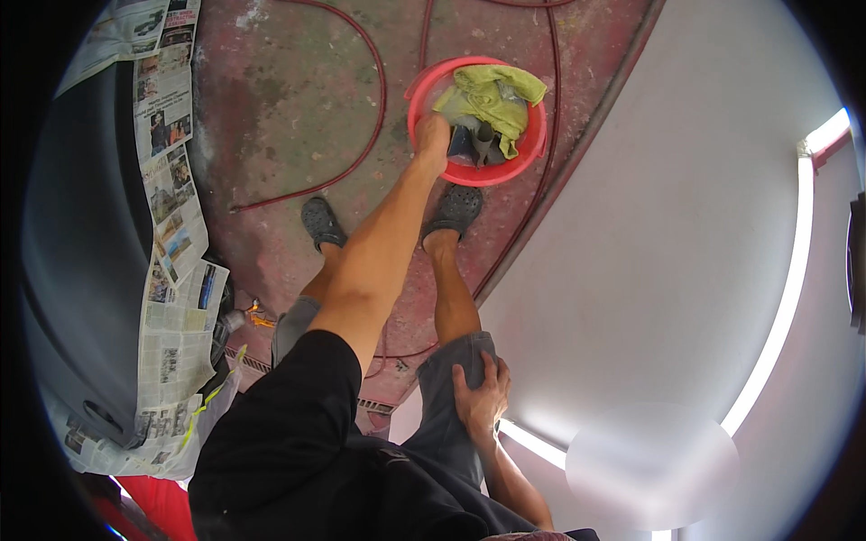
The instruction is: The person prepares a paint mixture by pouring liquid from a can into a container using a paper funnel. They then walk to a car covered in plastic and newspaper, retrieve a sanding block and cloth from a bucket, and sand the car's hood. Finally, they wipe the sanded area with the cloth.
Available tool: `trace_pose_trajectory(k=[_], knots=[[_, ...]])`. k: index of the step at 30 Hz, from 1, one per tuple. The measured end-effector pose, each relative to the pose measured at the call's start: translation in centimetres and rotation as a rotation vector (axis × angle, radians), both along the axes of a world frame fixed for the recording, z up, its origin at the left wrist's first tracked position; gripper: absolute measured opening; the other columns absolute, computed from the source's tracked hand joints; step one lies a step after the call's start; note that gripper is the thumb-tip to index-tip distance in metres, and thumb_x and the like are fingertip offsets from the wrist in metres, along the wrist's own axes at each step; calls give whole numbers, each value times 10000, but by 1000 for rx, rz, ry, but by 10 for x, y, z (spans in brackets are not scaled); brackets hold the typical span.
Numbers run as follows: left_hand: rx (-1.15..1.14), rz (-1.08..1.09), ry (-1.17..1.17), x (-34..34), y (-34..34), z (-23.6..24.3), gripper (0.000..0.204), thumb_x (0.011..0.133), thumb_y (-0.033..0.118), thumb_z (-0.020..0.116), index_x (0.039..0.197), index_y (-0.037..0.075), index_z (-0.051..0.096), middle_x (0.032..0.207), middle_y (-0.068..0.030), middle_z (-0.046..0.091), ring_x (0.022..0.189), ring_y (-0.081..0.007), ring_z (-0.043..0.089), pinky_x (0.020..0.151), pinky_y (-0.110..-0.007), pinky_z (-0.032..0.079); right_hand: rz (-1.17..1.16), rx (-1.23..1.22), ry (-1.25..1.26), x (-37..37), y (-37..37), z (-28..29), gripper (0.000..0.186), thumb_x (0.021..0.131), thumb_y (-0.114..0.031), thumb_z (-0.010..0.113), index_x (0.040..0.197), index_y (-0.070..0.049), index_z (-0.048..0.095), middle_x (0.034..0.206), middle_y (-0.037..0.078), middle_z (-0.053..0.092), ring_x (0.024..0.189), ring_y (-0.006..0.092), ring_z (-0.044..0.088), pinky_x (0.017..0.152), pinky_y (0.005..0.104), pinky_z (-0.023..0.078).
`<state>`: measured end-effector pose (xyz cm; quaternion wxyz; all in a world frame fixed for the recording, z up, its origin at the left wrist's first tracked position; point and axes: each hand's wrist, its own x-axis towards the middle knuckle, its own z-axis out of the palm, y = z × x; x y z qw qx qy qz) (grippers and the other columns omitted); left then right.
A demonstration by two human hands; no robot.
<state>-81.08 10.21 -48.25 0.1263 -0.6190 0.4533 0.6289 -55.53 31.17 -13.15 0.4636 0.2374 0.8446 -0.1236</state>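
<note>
The one camera sits on my head, looking steeply down past my legs to the floor. Its fisheye bends straight edges near the rim. The floor lies far below.

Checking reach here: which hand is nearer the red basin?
Left. The left hand is at the rim of the red basin; the right hand rests on the right knee, far from it.

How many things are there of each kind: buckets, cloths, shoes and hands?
Red bucket: 1
Green cloth: 1
Grey shoes: 2
Hands, left hand and right hand: 2
Total: 6
</note>
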Motion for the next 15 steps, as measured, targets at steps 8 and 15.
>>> trace_pose_trajectory(k=[8, 15], knots=[[-112, -1065, 43, -12, -16, -120, 371, 943, 235, 564, 1207, 17, 707, 1104, -170, 732, 986, -289, 685, 841, -409, 539, 12, 54, 0, 3, 14, -6, 683, 886, -484, 761, 1437, -121, 583, 1500, 261, 474, 1378, 462, 467, 1113, 562, 438], [-166, -1580, -7, -4, 7, -150, 328, 953, 210, 562, 1204, 46, 695, 1116, -200, 724, 994, -336, 695, 853, -428, 550, 13, 45, 57, 3, 14, -9, 663, 875, -450, 784, 1415, -114, 595, 1478, 271, 484, 1345, 475, 492, 1093, 574, 445]])
